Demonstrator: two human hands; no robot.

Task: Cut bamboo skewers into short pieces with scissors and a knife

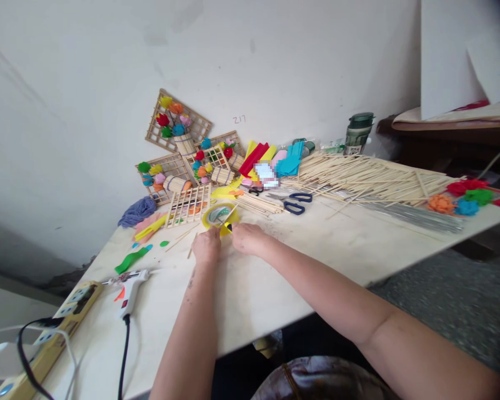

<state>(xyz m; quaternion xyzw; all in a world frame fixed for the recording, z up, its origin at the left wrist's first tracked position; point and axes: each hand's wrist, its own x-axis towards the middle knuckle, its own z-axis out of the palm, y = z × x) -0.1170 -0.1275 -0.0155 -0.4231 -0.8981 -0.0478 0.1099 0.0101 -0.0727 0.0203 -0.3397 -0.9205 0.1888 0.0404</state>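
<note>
My left hand [207, 245] is closed on a thin wooden stick [193, 246], whose lower end sticks out on the left. Close beside it, my right hand [248, 239] is closed around a small yellow-and-black tool [229, 226], seemingly a utility knife; its blade is too small to make out. The two hands nearly meet over the table. Just beyond them lies a roll of yellow tape [206, 218], partly hidden by the fingers. A flat lattice of sticks [182, 206] rests to the left of the tape.
A glue gun [129, 291] and a power strip [73, 319] lie at left. Scissors [294, 204] are beyond my right hand, near a pile of wooden sticks [370, 175]. Lattice frames with paper flowers [179, 130] lean on the wall. A green bottle [358, 133] stands at back.
</note>
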